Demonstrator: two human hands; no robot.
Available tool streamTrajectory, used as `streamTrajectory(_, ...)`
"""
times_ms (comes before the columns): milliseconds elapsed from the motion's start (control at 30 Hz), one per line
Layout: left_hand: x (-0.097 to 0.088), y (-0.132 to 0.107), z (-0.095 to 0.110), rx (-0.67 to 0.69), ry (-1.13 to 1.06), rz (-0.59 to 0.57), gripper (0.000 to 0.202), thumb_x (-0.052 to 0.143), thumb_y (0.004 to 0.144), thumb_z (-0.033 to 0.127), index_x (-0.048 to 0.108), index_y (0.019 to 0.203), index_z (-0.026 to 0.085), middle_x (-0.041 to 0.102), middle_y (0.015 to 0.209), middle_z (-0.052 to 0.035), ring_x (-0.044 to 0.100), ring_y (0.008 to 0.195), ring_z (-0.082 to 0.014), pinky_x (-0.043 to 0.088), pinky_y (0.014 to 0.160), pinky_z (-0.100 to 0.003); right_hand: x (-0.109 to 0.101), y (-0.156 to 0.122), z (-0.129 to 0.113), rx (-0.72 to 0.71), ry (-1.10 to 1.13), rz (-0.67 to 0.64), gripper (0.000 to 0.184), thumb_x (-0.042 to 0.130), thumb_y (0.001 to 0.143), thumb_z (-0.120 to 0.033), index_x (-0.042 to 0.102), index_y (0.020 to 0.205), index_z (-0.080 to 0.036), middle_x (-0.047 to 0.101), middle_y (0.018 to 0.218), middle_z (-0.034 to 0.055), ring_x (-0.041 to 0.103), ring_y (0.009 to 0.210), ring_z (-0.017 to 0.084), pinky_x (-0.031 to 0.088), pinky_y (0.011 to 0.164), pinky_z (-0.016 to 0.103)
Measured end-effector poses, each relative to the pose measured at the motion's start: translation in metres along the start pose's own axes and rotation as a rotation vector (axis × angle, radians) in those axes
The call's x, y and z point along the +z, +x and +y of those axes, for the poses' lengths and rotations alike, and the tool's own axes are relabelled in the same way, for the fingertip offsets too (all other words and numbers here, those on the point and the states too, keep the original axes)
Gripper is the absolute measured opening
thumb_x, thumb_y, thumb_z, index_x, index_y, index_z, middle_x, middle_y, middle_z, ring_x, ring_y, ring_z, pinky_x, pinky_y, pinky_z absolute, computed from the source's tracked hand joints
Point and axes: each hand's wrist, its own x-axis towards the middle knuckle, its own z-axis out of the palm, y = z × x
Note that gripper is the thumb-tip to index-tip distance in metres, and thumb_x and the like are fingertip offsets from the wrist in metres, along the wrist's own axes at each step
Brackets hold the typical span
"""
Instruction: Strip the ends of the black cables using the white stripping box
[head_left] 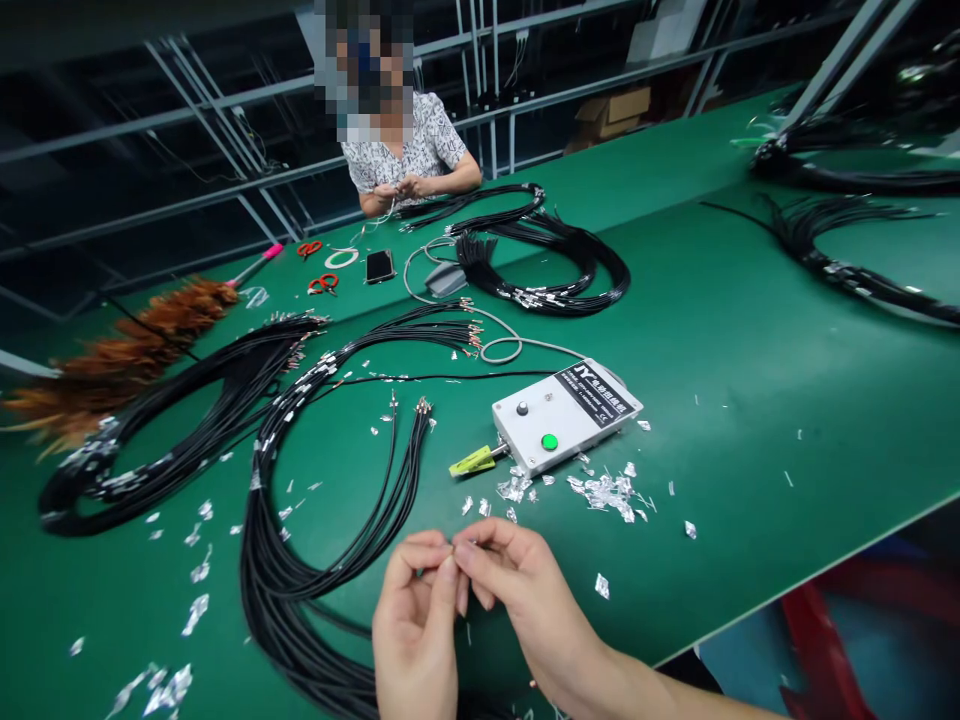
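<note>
My left hand [417, 620] and my right hand [521, 580] meet fingertip to fingertip over the front of the table. Both are closed in a pinch, and whatever sits between the fingertips is too small and covered to make out. Just left of them curves a thick bundle of black cables [259, 560], some passing behind my left hand. Its cable ends [424, 405] point up, with bare tips. Beyond my hands is a white box [566, 415] with a green button [550, 442], a black knob [523, 408] and a yellow-green tip [472, 461] on its left side.
Foil scraps [607, 495] litter the green table [750, 450]. More cable coils lie at left [172, 465], back [600, 265] and right [840, 265]. Orange scissors [323, 285], a phone [379, 265] and a feather duster [142, 340] are farther off. A co-worker [409, 150] sits opposite.
</note>
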Motion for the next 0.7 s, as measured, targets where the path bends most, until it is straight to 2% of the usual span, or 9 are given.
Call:
streamTrajectory(233,0.003,0.000,-0.001,0.013,-0.034,0.042,0.028,0.079,0.072,0.037,0.060,0.072,0.017,0.057,0.088,-0.0025,0.054,0.058,-0.0083,0.049,0.052,-0.020,0.005,-0.003,0.003,0.062,0.082,0.063,0.038,0.087,0.056,-0.045,0.073,0.071,-0.013,0.052,0.046,-0.0044,0.042,0.049,0.006,0.030,0.051,0.020)
streamTrajectory(433,0.003,-0.001,-0.004,0.045,-0.046,0.119,0.029,0.082,0.068,0.038,0.063,0.071,0.017,0.057,0.089,-0.0015,0.055,0.065,-0.0083,0.050,0.059,-0.017,0.007,-0.003,0.007,0.035,0.123,0.078,0.032,0.086,0.059,-0.042,0.071,0.064,-0.014,0.059,0.053,-0.0013,0.052,0.057,0.010,0.040,0.062,0.023)
streamTrajectory(533,0.002,-0.001,-0.001,-0.010,-0.097,0.070,0.024,0.081,0.070,0.036,0.066,0.079,0.019,0.058,0.089,-0.0011,0.054,0.062,-0.0075,0.049,0.057,-0.017,0.006,-0.003,0.009,0.008,0.109,0.059,0.030,0.085,0.061,-0.040,0.070,0.066,-0.014,0.060,0.055,-0.0014,0.053,0.056,0.010,0.042,0.062,0.023)
streamTrajectory(633,0.002,0.000,0.006,-0.131,-0.095,-0.022,0.032,0.079,0.072,0.038,0.070,0.098,0.021,0.062,0.090,-0.0043,0.061,0.072,-0.0133,0.053,0.064,-0.021,0.003,-0.003,0.008,-0.046,0.077,0.023,0.031,0.084,0.063,-0.041,0.069,0.070,-0.014,0.061,0.060,-0.0014,0.054,0.055,0.010,0.044,0.059,0.023)
streamTrajectory(700,0.003,0.002,0.010,-0.167,-0.067,-0.071,0.034,0.081,0.070,0.039,0.072,0.096,0.020,0.063,0.090,-0.0053,0.062,0.076,-0.0152,0.054,0.067,-0.022,0.001,-0.003,0.007,-0.078,0.059,0.010,0.030,0.085,0.063,-0.039,0.068,0.068,-0.015,0.060,0.063,-0.0026,0.055,0.053,0.009,0.044,0.055,0.022)
